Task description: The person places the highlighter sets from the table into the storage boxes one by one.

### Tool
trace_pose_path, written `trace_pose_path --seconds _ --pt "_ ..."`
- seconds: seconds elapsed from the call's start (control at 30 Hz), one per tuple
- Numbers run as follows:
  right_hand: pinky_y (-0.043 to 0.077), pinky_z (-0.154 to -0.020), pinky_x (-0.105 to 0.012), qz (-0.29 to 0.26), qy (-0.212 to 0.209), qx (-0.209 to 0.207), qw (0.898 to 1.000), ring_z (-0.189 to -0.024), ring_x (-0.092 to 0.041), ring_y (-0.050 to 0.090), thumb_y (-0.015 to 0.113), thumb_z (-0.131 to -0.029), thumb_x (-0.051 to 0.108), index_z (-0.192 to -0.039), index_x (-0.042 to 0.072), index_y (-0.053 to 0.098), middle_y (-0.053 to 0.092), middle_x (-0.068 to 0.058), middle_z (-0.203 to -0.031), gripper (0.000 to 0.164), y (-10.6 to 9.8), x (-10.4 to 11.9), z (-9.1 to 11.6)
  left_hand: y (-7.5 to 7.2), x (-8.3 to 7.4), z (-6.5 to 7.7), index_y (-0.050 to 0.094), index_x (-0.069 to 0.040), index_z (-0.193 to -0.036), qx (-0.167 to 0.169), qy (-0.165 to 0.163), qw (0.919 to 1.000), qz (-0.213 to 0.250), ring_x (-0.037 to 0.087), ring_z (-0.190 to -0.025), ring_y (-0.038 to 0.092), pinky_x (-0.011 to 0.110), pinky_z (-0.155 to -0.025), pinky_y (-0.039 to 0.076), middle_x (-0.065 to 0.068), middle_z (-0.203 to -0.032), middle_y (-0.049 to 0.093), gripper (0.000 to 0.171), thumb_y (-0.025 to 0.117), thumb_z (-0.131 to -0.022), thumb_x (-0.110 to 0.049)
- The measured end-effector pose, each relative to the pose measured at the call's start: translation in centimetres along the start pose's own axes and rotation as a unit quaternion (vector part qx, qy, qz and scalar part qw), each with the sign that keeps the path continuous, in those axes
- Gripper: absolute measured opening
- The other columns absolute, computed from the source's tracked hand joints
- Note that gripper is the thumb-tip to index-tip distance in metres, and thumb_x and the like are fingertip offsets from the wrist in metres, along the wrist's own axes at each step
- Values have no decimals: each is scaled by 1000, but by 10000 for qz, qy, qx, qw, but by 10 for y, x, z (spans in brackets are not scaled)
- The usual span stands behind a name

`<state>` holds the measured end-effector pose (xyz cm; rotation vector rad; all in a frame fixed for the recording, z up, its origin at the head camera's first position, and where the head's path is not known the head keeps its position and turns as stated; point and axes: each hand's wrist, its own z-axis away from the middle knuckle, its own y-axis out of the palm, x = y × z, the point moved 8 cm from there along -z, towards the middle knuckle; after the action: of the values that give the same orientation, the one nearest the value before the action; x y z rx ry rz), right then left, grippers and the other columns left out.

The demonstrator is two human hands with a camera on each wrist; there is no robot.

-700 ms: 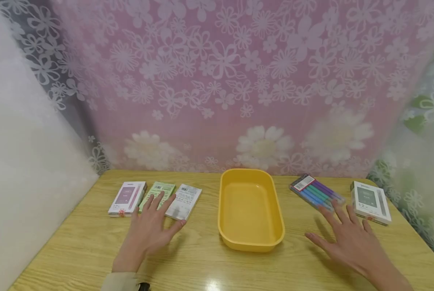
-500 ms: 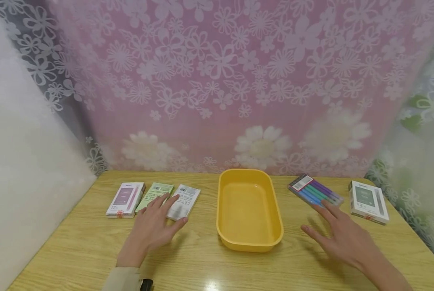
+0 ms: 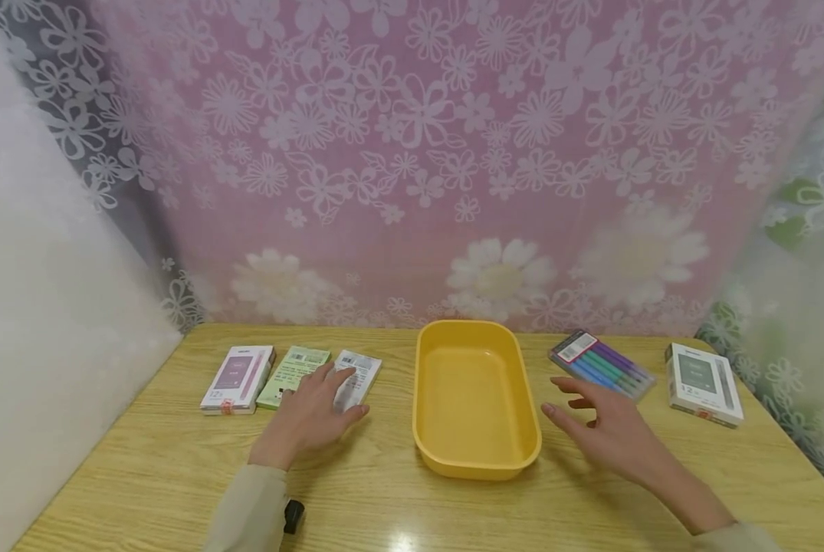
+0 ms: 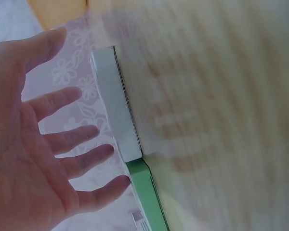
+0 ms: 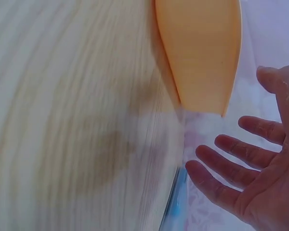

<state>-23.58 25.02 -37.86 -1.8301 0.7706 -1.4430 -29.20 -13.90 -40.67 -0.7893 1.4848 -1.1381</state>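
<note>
My left hand [image 3: 313,412] hovers over a white box [image 3: 358,376] with printed text and a green box [image 3: 293,374], fingers spread and holding nothing. In the left wrist view the same white box [image 4: 116,106] and green box [image 4: 148,195] lie end to end beyond the fingertips. My right hand [image 3: 608,429] is above the table between a yellow tray [image 3: 477,466] and a clear pack of coloured pens [image 3: 605,363]. Its fingers are loosely bent with nothing between them. In the right wrist view, the tray [image 5: 200,57] stands past the thumb, and the pens' edge shows below the fingers.
A white box with a purple panel [image 3: 239,379] lies at the far left. At the far right lies a white box with a green panel [image 3: 704,383]. A flowered pink curtain [image 3: 412,192] hangs behind the wooden table [image 3: 142,460].
My left hand has moved right, toward the white text-printed box. My right hand has moved left, away from the green-panel box and toward the tray, its fingers drawing closer together.
</note>
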Motion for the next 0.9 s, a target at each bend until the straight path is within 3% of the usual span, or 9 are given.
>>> trace_pose_path --seconds 0.33,0.5,0.7,0.9 --pt "60 -74 -37 -302 130 129 9994 -97 -24 73 60 -101 46 -139 11 61 73 -12 -121 53 10 11 -18 4 0 -16 46 -20 -154 239 -212 9993 -194 53 -142 39 84 -102 31 21 -162 38 67 63 -96 -51" --pt "60 -71 -32 -476 371 369 9975 -95 -22 73 60 -100 45 -140 9 60 72 -13 -121 54 16 12 -27 7 -4 -18 49 -20 -152 234 -279 9990 -268 54 -140 40 84 -100 32 22 -159 40 65 65 -95 -47" --pt "63 -66 -34 -1426 814 716 9838 -88 -20 75 62 -100 41 -143 3 55 70 -20 -124 57 23 6 -33 10 -11 -19 49 -16 -150 255 -291 9984 -407 53 -140 39 83 -101 32 23 -157 41 63 65 -96 -44" --pt "64 -69 -38 -2123 1203 830 9662 -83 -22 75 63 -101 27 -144 -1 51 70 -18 -114 53 29 0 -37 10 -13 -19 49 -15 -148 198 -306 9978 -558 53 -135 42 83 -98 34 22 -155 42 58 65 -97 -40"
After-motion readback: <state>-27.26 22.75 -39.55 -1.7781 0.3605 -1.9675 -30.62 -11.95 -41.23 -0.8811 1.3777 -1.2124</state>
